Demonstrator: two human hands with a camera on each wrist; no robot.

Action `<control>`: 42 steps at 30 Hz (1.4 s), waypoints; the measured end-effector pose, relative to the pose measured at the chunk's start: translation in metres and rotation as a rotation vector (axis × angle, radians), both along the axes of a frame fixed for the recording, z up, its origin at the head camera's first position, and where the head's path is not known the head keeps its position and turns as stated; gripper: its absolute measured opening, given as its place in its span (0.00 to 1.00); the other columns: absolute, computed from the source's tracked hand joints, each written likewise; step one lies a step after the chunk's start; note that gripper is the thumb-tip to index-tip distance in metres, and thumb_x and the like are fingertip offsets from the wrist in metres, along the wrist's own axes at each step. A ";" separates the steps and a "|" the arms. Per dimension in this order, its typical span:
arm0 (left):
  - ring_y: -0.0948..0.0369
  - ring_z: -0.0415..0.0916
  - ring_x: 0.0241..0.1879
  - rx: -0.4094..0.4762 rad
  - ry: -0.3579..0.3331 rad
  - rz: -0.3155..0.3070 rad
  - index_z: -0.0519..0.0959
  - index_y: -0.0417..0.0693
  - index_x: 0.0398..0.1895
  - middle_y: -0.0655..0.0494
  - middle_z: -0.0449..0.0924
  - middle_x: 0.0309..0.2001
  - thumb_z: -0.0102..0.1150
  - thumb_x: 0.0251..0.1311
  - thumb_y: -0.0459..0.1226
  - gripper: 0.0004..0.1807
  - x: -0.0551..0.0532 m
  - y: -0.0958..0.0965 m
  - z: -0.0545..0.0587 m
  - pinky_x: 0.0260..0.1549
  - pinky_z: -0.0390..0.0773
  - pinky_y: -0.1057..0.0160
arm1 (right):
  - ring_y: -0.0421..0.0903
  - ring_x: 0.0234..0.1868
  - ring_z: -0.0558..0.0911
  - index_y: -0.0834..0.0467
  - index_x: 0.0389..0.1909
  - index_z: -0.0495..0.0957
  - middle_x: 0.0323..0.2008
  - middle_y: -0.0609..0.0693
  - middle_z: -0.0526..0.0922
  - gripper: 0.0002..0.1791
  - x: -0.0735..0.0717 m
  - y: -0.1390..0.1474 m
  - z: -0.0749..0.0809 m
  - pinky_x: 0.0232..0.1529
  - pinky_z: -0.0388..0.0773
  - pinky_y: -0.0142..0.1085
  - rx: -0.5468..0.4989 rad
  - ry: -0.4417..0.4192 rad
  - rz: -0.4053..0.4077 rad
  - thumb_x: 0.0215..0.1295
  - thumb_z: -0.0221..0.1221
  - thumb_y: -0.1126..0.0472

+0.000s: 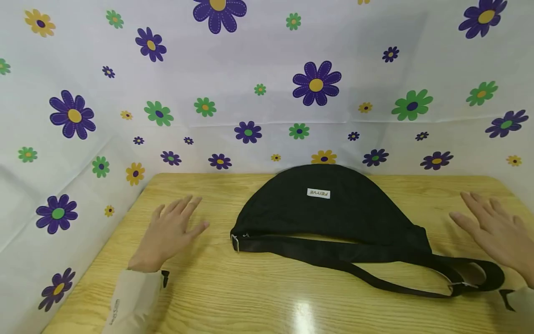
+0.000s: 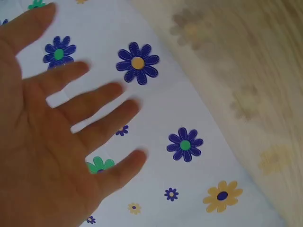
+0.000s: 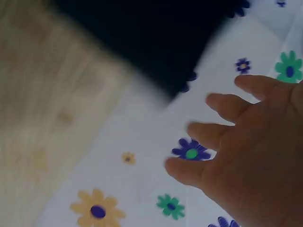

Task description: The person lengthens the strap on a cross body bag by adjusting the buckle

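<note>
A black half-moon bag (image 1: 325,208) lies on the wooden table, with a small white label (image 1: 319,193) near its curved upper edge. Its black strap (image 1: 333,253) runs along the straight side and loops out to the right, with a metal buckle (image 1: 462,284) on it. To the left of the bag my left hand (image 1: 168,232) hovers with fingers spread, holding nothing. My right hand (image 1: 498,227) is to the bag's right, above the strap loop's end, fingers also extended and touching nothing. In the right wrist view part of the bag (image 3: 156,38) appears dark and blurred.
The wooden table (image 1: 208,287) carries the bag, and light glints off its front. Behind and to the left hangs a white cloth (image 1: 250,60) printed with purple, green and yellow flowers, meeting the table's back and left edges.
</note>
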State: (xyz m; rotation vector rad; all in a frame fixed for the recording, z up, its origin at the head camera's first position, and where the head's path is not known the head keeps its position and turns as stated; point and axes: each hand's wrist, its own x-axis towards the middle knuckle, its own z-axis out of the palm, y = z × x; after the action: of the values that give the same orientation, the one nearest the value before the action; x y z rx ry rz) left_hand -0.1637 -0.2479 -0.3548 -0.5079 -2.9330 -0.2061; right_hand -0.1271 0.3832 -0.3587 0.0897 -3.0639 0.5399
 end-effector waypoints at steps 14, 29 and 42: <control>0.57 0.82 0.40 0.410 -0.111 -0.158 0.85 0.37 0.51 0.50 0.86 0.48 0.59 0.73 0.38 0.13 0.002 0.022 -0.001 0.41 0.81 0.51 | 0.25 0.38 0.77 0.65 0.46 0.85 0.42 0.56 0.87 0.11 -0.010 -0.094 0.042 0.36 0.78 0.25 -0.186 0.293 0.299 0.68 0.65 0.63; 0.57 0.82 0.40 0.607 -0.338 -0.142 0.83 0.34 0.51 0.45 0.85 0.47 0.57 0.72 0.33 0.12 0.002 0.037 -0.016 0.38 0.80 0.59 | 0.42 0.32 0.83 0.65 0.44 0.85 0.34 0.45 0.87 0.10 -0.020 -0.166 0.050 0.32 0.80 0.34 -0.282 0.142 0.429 0.66 0.67 0.65; 0.54 0.82 0.41 0.697 -0.429 -0.100 0.79 0.30 0.57 0.41 0.83 0.50 0.52 0.74 0.30 0.15 0.007 0.039 -0.019 0.38 0.79 0.61 | 0.41 0.31 0.82 0.68 0.43 0.84 0.33 0.48 0.86 0.09 -0.031 -0.208 0.035 0.34 0.81 0.35 -0.335 0.011 0.596 0.65 0.67 0.66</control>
State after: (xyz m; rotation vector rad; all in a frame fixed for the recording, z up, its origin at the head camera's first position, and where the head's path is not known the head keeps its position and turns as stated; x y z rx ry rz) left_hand -0.1565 -0.2094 -0.3733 -0.5356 -2.9196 -1.4360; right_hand -0.1583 0.1751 -0.3240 1.0018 -2.8465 1.0516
